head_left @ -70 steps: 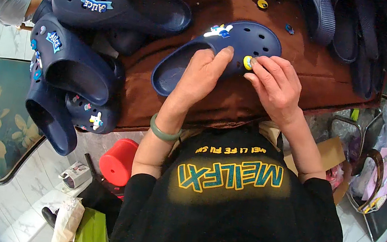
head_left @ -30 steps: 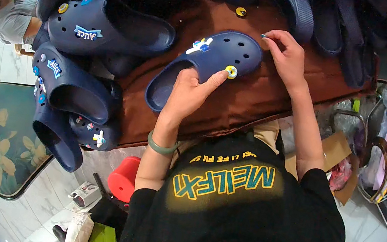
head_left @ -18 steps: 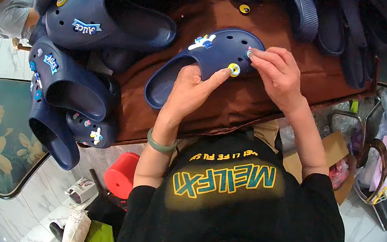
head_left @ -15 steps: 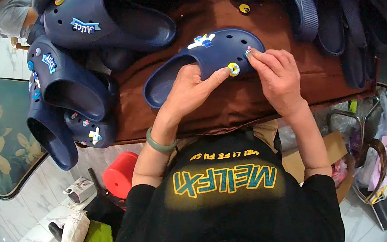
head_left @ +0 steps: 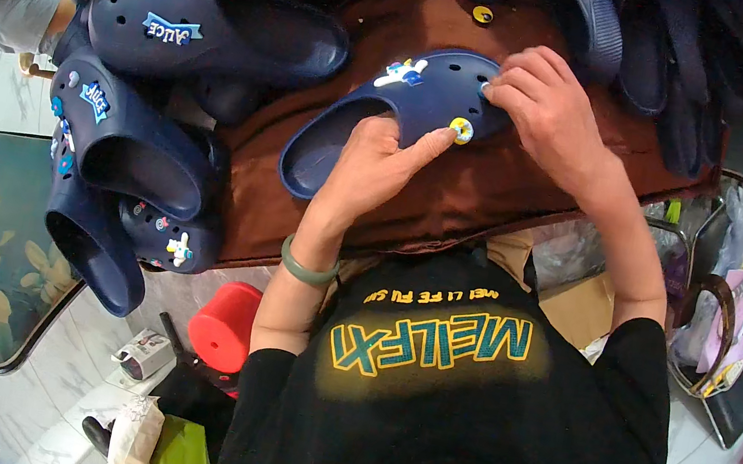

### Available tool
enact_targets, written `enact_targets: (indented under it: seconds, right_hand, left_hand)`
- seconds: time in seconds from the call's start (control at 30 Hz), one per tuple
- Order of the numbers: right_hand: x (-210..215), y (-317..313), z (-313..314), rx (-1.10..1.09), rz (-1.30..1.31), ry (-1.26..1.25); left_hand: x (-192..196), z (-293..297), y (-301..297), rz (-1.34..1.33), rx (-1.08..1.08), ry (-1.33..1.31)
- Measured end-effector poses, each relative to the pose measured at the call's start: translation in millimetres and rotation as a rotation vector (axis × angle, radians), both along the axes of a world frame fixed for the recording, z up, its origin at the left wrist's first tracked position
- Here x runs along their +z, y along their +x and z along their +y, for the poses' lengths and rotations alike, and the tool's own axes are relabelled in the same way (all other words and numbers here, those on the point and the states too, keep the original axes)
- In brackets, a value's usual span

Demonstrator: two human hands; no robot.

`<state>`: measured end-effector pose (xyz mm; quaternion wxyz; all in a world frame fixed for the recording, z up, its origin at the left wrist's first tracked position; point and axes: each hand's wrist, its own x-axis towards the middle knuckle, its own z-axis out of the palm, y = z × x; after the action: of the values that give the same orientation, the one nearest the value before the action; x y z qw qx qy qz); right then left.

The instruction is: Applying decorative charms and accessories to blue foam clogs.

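Left hand lies flat on the navy clog, palm over its opening, index finger stretched toward the round yellow charm on the upper; nothing gripped. Right hand has fingers bunched narrow, tips pressing the clog's toe edge; whatever they pinch is too small to tell. Clog sits on the brown cloth under both hands. White airplane charm just beyond left fingertips. Pile of navy clogs left of left hand. Green bangle on left wrist.
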<state>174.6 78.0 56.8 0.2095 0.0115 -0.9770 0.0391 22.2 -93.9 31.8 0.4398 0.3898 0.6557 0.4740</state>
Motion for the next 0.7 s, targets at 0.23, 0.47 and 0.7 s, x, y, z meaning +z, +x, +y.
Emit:
enact_targets:
  seconds: [0.23,0.47,0.7]
  right_hand:
    - [-24,17,-25,-0.210,0.114,-0.054]
    - [-16,15,0,-0.111,0.081,-0.009]
    - [-21,8,17,-0.075,0.011,-0.481]
  left_hand:
    - [-6,2,-1,0.008,-0.021,0.070]
    - [-8,3,-2,0.016,-0.033,0.078]
    - [-14,0,-4,0.014,-0.050,0.067]
